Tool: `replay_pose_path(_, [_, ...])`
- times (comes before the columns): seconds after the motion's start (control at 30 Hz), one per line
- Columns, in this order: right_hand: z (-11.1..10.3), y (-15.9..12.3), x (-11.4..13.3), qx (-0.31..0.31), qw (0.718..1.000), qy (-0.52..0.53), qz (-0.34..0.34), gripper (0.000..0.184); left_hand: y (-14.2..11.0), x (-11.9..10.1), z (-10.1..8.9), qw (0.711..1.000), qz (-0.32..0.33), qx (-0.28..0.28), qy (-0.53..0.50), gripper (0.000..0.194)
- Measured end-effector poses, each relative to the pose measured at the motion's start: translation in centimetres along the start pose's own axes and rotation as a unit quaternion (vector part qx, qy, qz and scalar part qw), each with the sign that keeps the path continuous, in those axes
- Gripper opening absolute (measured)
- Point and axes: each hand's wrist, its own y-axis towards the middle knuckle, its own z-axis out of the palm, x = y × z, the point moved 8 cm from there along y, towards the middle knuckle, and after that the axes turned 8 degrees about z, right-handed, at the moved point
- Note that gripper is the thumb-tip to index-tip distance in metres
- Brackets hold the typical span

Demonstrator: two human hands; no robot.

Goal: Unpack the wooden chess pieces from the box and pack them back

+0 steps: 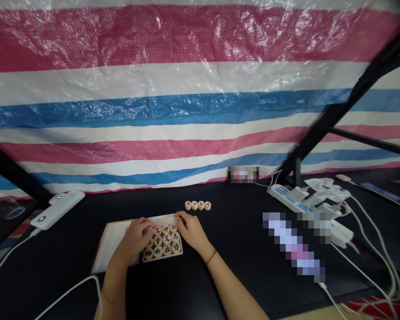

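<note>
An open box [163, 258] of Chinese chess pieces lies in front of me. Round wooden pieces [167, 238] fill it in rows, some lettered in red, others in black. My left hand [138, 235] is over the left side of the box, its fingers curled together at the pieces; whatever sits under the fingertips is hidden. At the upper right corner, my right hand [190, 227] has its bent fingers closed on the box's edge. Beyond the box, several red-lettered pieces [198, 205] stand in a short row. A pale flat panel [110, 242] lies left of the box, partly under my left forearm.
A white device with a cable [58, 210] lies at the left. On the right are a power strip [288, 198] with plugs and cables, and a blurred long object [293, 246]. Another blurred item [243, 174] stands by the striped sheet [160, 133]. Black frame bars [340, 106] slope at the side.
</note>
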Motion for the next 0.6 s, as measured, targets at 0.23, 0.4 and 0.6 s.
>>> replay_pose_path(0.23, [0.12, 0.01, -0.14, 0.002, 1.0, 0.002, -0.004, 0.025, -0.03, 0.0, 0.09, 1.0, -0.013, 0.012, 0.007, 0.028])
replay_pose_path(0.4, [0.03, -0.03, -0.04, -0.003, 1.0, 0.006, -0.007, 0.024, -0.36, -0.13, -0.33, 0.999, -0.04, 0.017, -0.004, 0.023])
replay_pose_path(0.6, [0.06, 0.05, -0.21, 0.004, 1.0, 0.01, 0.002, 0.025, -0.4, -0.52, -0.4, 0.997, -0.001, 0.011, -0.072, 0.023])
